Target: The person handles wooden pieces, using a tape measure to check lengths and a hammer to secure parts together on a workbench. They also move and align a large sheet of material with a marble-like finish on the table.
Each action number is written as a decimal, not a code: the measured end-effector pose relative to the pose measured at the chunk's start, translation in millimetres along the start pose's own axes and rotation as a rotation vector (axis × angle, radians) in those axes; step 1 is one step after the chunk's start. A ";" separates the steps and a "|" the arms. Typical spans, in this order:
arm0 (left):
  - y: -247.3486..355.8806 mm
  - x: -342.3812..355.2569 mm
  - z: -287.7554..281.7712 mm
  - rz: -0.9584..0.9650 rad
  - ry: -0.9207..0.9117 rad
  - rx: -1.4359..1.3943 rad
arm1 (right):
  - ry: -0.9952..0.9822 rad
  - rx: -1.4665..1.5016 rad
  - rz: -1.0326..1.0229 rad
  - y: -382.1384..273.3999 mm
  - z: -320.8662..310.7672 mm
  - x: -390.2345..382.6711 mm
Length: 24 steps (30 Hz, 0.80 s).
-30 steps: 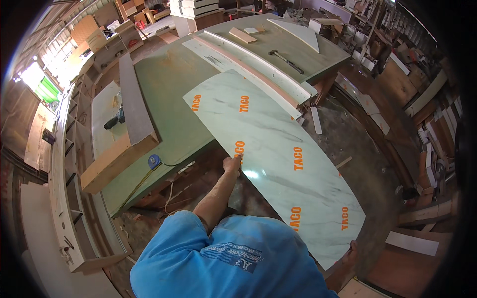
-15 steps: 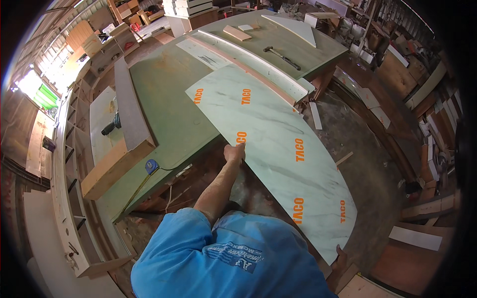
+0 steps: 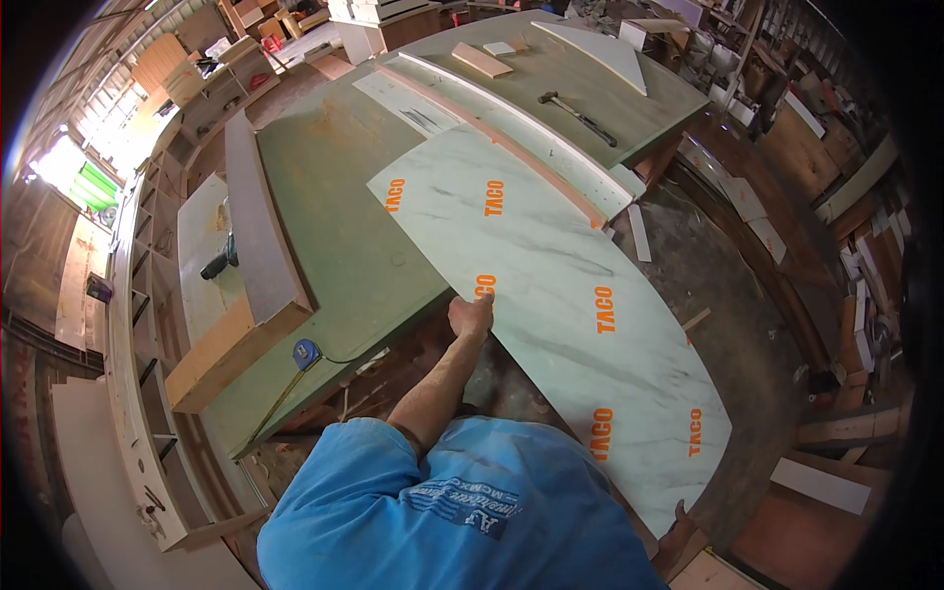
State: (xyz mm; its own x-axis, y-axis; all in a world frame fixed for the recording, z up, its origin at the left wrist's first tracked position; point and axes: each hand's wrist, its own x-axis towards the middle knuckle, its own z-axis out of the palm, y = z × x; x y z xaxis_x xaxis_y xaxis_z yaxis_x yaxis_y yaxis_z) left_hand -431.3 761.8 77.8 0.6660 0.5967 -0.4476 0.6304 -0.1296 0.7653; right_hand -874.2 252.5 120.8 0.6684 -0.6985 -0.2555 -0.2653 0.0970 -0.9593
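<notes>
A large pale marble-patterned sheet (image 3: 551,265) with orange lettering slants across the middle. Its far end rests on the green worktable (image 3: 334,197), beside a long wooden strip; its near end juts past the table edge toward my right side. My left hand (image 3: 470,315) is closed on the sheet's near long edge, thumb on top and the other fingers hidden below. At the near end, my right hand (image 3: 677,541) grips the corner, its thumb showing at the edge and the rest largely hidden.
A blue tape measure (image 3: 307,354) with its blade pulled out lies near the table's front edge. Left of it stand a long box-like wooden piece (image 3: 261,226) and a drill (image 3: 220,258). Across the strip (image 3: 551,182) is a hammer (image 3: 578,118). Scrap boards (image 3: 821,484) lie at right.
The view has shifted slightly, so most things sit a little lower and farther right. Both hands keep their hold on the sheet, which has moved slightly against the table.
</notes>
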 end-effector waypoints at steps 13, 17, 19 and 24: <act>8.9 27.9 2.7 0.008 0.042 0.027 | 0.076 -0.231 -0.052 -91.2 57.5 -30.1; 9.7 37.9 6.2 0.216 0.258 0.072 | 0.071 -0.210 -0.044 -78.8 44.3 -23.9; 13.2 47.2 -3.9 -0.043 0.038 0.014 | 0.026 -0.140 0.048 -103.7 68.1 -28.3; 44.6 44.7 -20.1 -0.055 0.020 0.005 | -0.054 -0.005 0.138 -111.4 87.0 -27.3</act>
State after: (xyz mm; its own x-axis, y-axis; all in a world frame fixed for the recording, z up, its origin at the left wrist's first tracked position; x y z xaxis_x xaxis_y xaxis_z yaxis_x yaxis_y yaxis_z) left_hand -381.4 798.7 101.2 0.6221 0.6186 -0.4799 0.6679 -0.0996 0.7375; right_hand -802.4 322.4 224.2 0.6619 -0.6397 -0.3908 -0.3607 0.1852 -0.9141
